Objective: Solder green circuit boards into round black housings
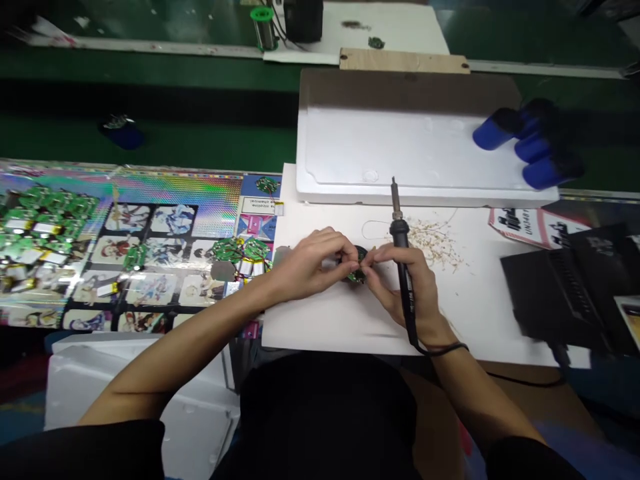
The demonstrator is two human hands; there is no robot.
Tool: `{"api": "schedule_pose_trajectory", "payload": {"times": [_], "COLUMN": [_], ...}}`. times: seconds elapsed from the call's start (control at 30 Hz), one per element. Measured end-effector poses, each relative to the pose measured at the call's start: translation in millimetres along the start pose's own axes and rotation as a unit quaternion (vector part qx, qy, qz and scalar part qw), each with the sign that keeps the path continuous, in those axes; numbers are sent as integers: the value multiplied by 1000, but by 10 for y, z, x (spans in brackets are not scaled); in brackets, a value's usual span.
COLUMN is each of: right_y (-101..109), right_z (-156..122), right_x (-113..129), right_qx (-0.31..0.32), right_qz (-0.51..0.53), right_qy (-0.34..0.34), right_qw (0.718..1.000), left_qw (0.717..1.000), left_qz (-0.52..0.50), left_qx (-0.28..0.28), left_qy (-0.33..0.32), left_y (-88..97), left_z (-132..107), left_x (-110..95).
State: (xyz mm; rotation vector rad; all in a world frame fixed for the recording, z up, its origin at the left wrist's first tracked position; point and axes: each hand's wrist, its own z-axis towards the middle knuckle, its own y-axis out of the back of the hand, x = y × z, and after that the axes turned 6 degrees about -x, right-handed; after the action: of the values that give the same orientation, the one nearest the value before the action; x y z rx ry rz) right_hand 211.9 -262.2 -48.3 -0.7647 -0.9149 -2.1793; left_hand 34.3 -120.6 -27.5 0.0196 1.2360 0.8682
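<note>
As the left hand (307,263) pinches a circuit board (357,275), the right hand (413,287) grips a soldering iron (399,230), tip-forward.

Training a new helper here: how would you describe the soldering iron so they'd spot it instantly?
On the green bench, find the white board below the foam slab. Near its middle, the right hand grips a black-handled soldering iron, metal tip pointing away. Unlike the small green circuit board pinched beside it, it is long and slim, its black cord trailing past the wrist.

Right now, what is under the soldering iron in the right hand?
A white sheet, with pale scraps beside; the right hand covers the lower end of the soldering iron, hiding what's beneath.
</note>
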Motion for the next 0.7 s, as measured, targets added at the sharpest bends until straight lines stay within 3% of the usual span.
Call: {"api": "schedule_pose_trajectory", "payload": {"times": [0.23,0.4,0.53,0.7], "right_y": [194,387,510,664], "right_z": [2,-32,-15,-52], "right_x": [32,153,208,179], "right_qx": [-42,-59,-108,-84], "right_qz": [8,75,184,114], "right_qy": [7,-78,-145,-173], "right_qw": [999,992,966,975], "left_qw": [999,994,994,995], "left_qz": [19,70,74,51], "left_qx": [43,82,83,79], "left_qy": [-21,-25,-21,-19], "left_y": [77,42,23,25], "left_z": [-13,-22,-25,-21], "left_x": [63,94,115,113]}}
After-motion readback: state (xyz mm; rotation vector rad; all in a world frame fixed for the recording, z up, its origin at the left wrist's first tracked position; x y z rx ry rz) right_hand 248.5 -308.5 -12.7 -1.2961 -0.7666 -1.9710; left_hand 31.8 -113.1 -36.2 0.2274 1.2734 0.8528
